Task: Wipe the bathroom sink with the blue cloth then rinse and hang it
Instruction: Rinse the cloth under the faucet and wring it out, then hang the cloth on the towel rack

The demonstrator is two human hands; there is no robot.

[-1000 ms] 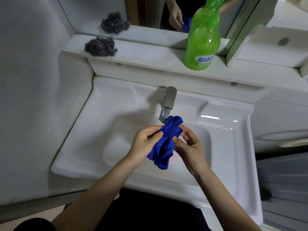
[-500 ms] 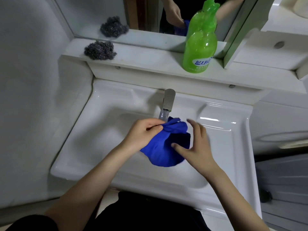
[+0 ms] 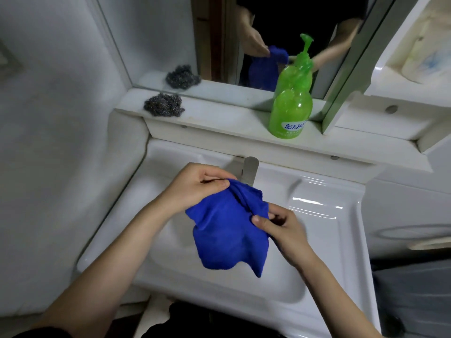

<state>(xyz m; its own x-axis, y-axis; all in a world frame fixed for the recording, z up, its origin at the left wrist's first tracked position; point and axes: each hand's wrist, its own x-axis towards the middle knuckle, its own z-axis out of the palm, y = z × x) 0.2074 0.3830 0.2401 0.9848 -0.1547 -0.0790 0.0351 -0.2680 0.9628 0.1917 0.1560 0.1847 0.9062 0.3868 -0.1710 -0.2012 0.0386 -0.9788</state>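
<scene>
Both mine pinching the blue cloth (image 3: 227,230) over the sink (image 3: 324,215): left hand (image 3: 197,184) top corner, right hand (image 3: 280,228) side edge.

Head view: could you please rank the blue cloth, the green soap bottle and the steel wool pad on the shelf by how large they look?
1. blue cloth, held nearer the camera, which inflates it
2. green soap bottle
3. steel wool pad

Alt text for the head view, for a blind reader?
Both hands, left hand and right hand, hold a blue cloth spread above a white sink, below the faucet. A green pump bottle stands on the shelf.
</scene>
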